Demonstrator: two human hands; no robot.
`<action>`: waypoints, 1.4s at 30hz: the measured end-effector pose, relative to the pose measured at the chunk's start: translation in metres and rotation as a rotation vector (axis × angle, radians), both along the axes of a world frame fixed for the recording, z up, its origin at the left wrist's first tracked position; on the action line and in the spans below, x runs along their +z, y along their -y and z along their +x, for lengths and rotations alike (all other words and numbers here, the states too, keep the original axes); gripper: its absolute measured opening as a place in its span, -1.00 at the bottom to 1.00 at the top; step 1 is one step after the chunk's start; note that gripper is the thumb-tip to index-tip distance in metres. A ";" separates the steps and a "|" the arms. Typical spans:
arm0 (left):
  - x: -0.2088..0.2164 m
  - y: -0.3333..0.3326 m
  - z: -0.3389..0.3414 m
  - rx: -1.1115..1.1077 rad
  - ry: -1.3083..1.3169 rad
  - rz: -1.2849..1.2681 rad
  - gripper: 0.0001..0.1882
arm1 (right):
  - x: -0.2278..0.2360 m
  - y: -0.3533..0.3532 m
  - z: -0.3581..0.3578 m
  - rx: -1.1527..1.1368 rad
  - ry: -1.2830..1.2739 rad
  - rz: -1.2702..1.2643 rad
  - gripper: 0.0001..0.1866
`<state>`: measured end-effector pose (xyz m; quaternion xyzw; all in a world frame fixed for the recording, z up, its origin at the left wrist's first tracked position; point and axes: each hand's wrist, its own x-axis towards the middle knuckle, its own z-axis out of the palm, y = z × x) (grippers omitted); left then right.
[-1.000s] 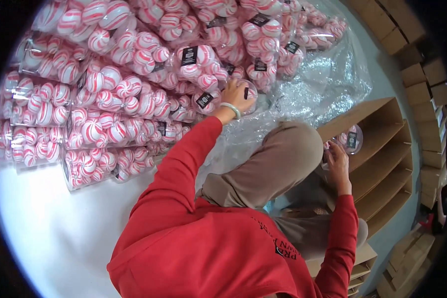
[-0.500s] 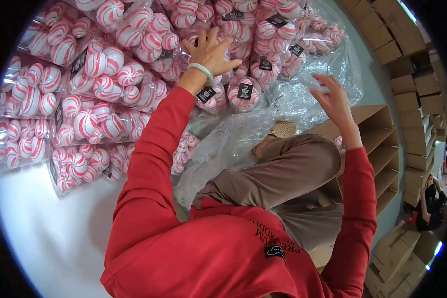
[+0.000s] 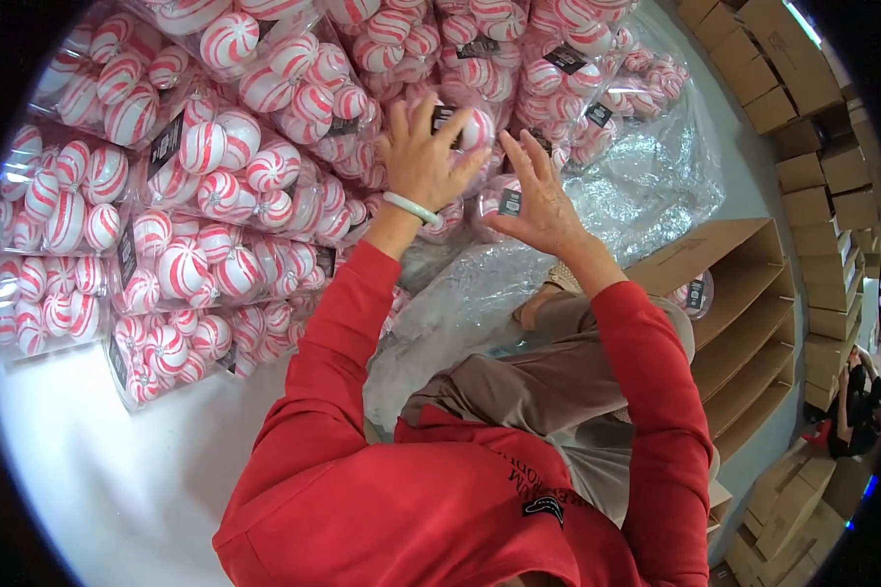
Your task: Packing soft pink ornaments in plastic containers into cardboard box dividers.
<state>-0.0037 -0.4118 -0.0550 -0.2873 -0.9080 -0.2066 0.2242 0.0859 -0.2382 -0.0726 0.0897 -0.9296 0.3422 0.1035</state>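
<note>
Clear plastic packs of red-and-white striped ball ornaments (image 3: pixel 235 147) are piled in front of me. My left hand (image 3: pixel 423 161), with a pale bangle on its wrist, rests over one ornament pack (image 3: pixel 476 130) that has a black label. Its fingers are spread, and part of the pack is hidden beneath them. To its right, my right hand (image 3: pixel 543 203) is held with fingers stretched and apart. It is beside another labelled pack (image 3: pixel 489 203) and partly covers it; whether it touches that pack I cannot tell.
Crumpled clear plastic wrap (image 3: pixel 646 176) spreads right of the pile. An open cardboard carton with dividers (image 3: pixel 744 323) stands by my knee, a striped-ball pack (image 3: pixel 695 293) at its edge. Stacked brown boxes (image 3: pixel 812 196) line the far right, where another person (image 3: pixel 857 401) is seen.
My right hand has come left and forward from above the plastic wrap to the pile's edge. My left hand has moved slightly right and nearer me over the packs.
</note>
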 end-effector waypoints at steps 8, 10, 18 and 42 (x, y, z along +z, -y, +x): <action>-0.015 -0.007 0.036 -0.309 0.066 0.242 -0.60 | 0.003 0.012 -0.025 -0.116 -0.158 0.123 0.00; -0.012 -0.010 0.037 -0.361 0.121 0.337 -0.58 | 0.008 0.012 -0.024 -0.139 -0.085 0.135 -0.01; -0.031 -0.001 0.032 -0.251 0.445 1.005 -0.54 | 0.021 0.002 -0.022 -0.357 0.106 -0.054 0.11; -0.144 0.040 -0.037 0.031 0.451 -0.557 0.17 | -0.001 -0.210 0.161 -1.250 -0.022 0.369 0.00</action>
